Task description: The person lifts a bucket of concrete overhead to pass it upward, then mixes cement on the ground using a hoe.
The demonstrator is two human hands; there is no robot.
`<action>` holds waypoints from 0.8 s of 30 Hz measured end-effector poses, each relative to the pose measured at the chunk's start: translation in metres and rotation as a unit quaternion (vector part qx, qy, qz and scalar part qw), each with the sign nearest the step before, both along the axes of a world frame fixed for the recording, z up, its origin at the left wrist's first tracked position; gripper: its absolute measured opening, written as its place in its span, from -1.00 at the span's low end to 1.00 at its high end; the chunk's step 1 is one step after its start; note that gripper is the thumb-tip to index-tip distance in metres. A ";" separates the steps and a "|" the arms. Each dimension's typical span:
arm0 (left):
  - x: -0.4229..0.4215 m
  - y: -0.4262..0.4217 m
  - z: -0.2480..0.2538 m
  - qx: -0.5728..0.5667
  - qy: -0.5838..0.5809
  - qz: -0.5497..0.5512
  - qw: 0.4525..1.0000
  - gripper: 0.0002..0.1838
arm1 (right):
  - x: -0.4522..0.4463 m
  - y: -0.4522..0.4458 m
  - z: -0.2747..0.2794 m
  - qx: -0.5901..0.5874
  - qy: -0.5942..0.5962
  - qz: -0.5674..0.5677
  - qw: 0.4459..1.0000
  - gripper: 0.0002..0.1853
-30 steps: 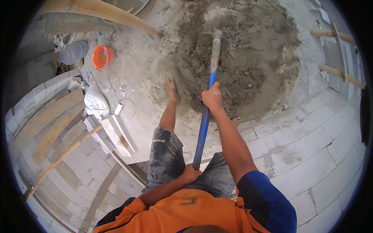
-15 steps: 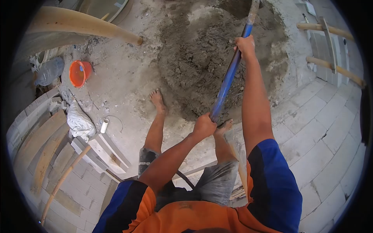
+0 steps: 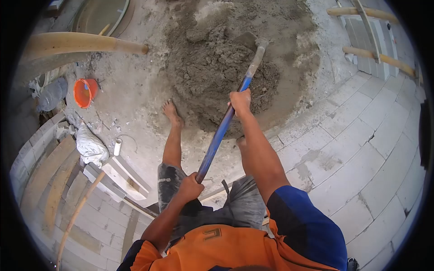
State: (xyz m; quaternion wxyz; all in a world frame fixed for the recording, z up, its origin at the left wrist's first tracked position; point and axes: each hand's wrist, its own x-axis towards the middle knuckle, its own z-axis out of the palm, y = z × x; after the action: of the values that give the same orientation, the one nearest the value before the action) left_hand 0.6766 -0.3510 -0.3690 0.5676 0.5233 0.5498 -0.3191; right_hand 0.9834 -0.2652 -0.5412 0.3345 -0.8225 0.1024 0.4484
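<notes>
Both my hands grip the blue handle of a hoe, which slants up and to the right in front of me. Closed round the lower end, near my lap, is my left hand. My right hand is wrapped round the upper part of the blue length. Beyond it the shaft turns grey and mortar-stained, and the dark blade rests at the heap of wet mortar, its edge partly hidden in the mix. My bare feet stand at the near side of the heap.
An orange bucket stands to the left, near a white sack and a large clear bottle. A wooden pole juts in at upper left, beside a round tub. Block walls flank both sides.
The hoe has been drawn back toward me and to the left, bringing its blade into view over the mortar. Both hands have come closer to my body with it.
</notes>
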 end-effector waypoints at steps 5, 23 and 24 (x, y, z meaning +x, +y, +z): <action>-0.096 -0.021 0.098 0.057 0.056 -0.012 0.997 -0.80 | -0.084 -0.033 0.112 0.062 0.036 -0.041 0.997 -0.59; -0.021 -0.035 0.013 0.092 -0.003 -0.009 0.996 -0.72 | -0.019 0.003 0.031 -0.082 0.053 0.098 0.990 -0.49; -0.023 -0.044 0.005 0.084 -0.014 0.009 0.996 -0.74 | -0.019 0.001 0.041 -0.083 0.023 0.131 0.988 -0.50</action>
State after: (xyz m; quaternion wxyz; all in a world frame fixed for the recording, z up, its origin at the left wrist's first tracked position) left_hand 0.6533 -0.3954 -0.3644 0.5321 0.5687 0.5712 -0.2591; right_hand 0.9645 -0.2642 -0.5000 0.2009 -0.8432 0.0389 0.4972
